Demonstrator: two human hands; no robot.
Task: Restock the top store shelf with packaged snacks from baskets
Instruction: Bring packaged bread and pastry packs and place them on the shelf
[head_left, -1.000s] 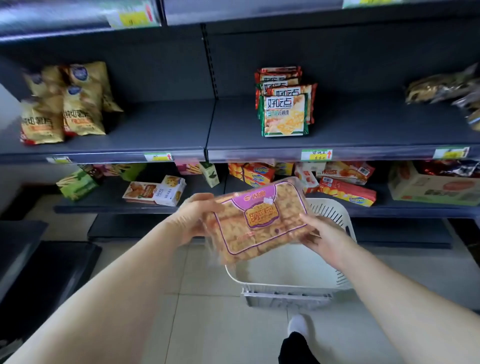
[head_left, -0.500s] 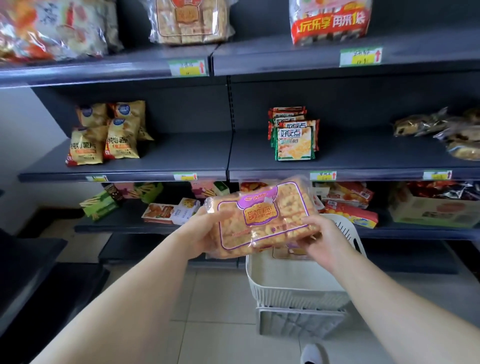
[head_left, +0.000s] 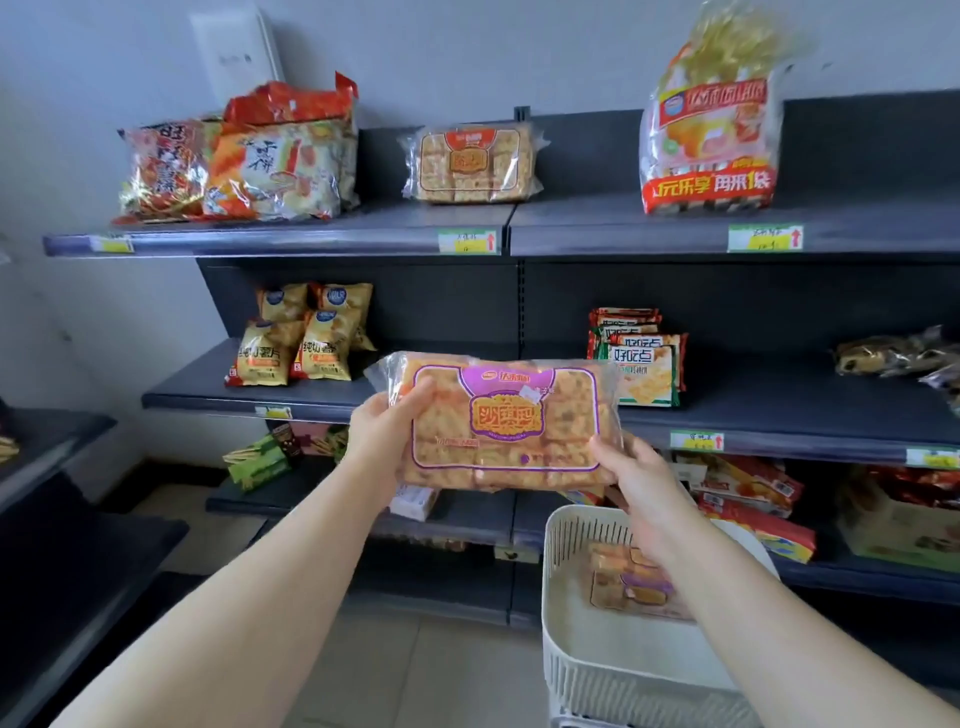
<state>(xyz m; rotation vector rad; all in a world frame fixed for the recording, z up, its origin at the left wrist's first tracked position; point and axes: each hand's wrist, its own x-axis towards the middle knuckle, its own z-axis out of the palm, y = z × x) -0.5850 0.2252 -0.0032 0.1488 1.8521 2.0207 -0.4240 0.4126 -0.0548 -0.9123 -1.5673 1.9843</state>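
A person holds a clear, purple-labelled pack of golden snack squares (head_left: 506, 423) in both hands, flat side to the camera and roughly level, in front of the middle shelf (head_left: 753, 410) and well below the top shelf (head_left: 582, 215). The left hand (head_left: 387, 431) grips the pack's left edge, thumb on the front and fingers curled behind. The right hand (head_left: 631, 475) clamps the lower right corner in the same way.

Below the right forearm stands a white slatted basket (head_left: 561, 613) with another purple-labelled pack (head_left: 631, 587) lying inside. On the top shelf a matching pack (head_left: 470, 163) stands near the middle, red and orange snack bags (head_left: 234, 166) sit at its left end, and a tall clear bag with a red band (head_left: 711, 130) stands to the right. Yellow chip bags (head_left: 306, 338) and green-edged cracker packs (head_left: 641, 364) sit on the middle shelf.
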